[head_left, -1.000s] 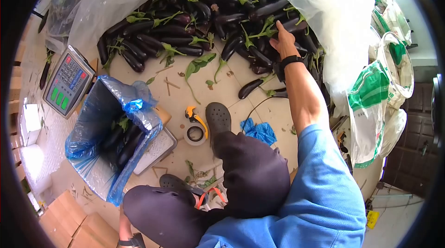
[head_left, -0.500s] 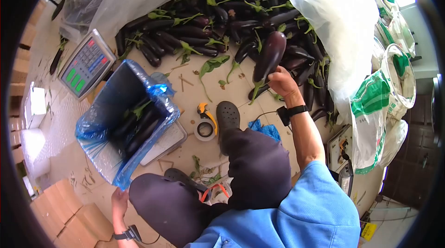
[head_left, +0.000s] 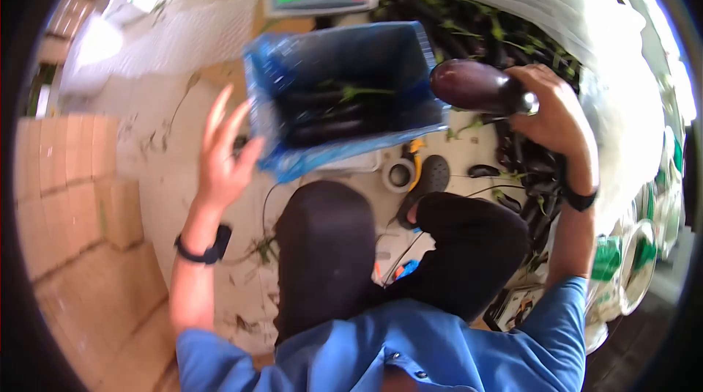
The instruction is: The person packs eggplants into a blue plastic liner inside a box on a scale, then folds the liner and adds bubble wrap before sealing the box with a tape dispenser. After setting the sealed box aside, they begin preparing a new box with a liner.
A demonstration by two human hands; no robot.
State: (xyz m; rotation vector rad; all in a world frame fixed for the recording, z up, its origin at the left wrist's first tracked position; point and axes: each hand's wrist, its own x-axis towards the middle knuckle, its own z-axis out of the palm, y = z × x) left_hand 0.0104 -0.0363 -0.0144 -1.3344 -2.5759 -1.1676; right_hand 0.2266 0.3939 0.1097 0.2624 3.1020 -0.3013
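Brown boxes (head_left: 66,154) stood on the floor (head_left: 150,194). Only a few eggplants (head_left: 326,128) showed low down in the blue bag (head_left: 366,144), and lots more lay outside in a big heap (head_left: 542,40). One fat eggplant (head_left: 469,86) was just beside the bag — the right hand (head_left: 553,110) had its fingers curled around one end. By the other side, the left hand (head_left: 223,165) held nothing — its fingers were spread.

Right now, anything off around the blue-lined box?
Two minor things: one small eggplant lies on the floor, apart from the heap, so it looks stray. Plant scraps litter the floor beside the left knee. Blur hides any fine damage.
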